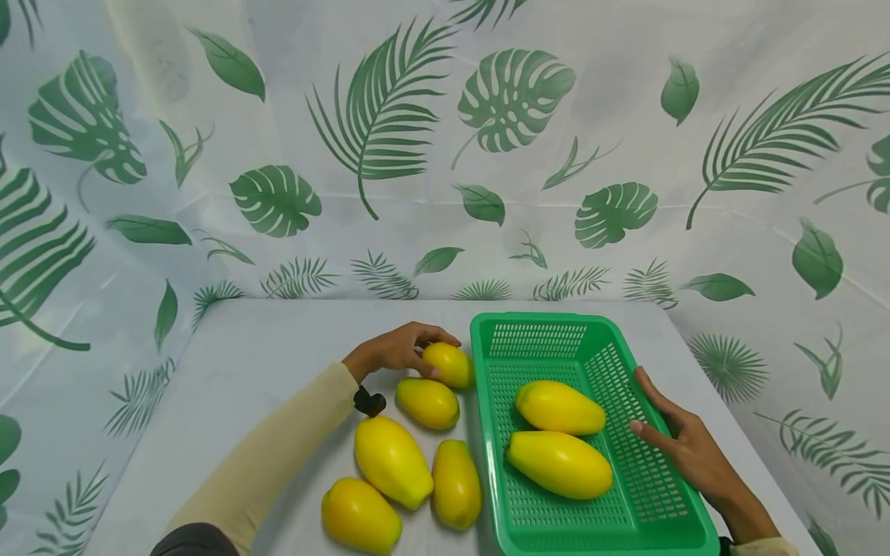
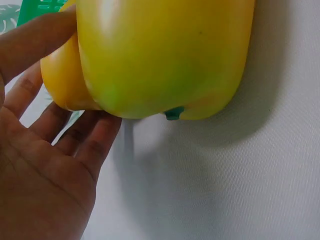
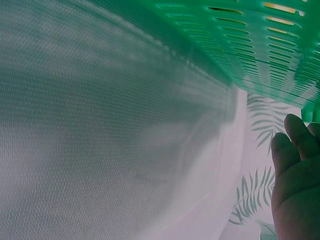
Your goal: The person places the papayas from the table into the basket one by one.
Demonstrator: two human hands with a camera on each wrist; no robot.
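Observation:
At the far end of a loose group of yellow papayas, my left hand (image 1: 403, 349) grips a small papaya (image 1: 448, 364) close to the basket's left wall. In the left wrist view, the thumb is above that papaya (image 2: 62, 80) and the fingers are below it; a nearer papaya (image 2: 170, 55) partly hides it. My right hand (image 1: 684, 444) holds the right rim of a green plastic basket (image 1: 490, 463), its thumb over the inner side. Two papayas lie in the basket, an upper one (image 1: 560, 408) and a lower one (image 1: 560, 465). In the right wrist view, the fingers (image 3: 285, 152) are outside the basket wall.
Several more papayas lie left of the basket: one beside my left hand (image 1: 427, 403), a large one (image 1: 392, 462), one by the basket wall (image 1: 456, 485) and one at the front (image 1: 361, 516). A white cloth (image 1: 229, 371) covers the table, with a leaf-print curtain (image 1: 417, 232) behind.

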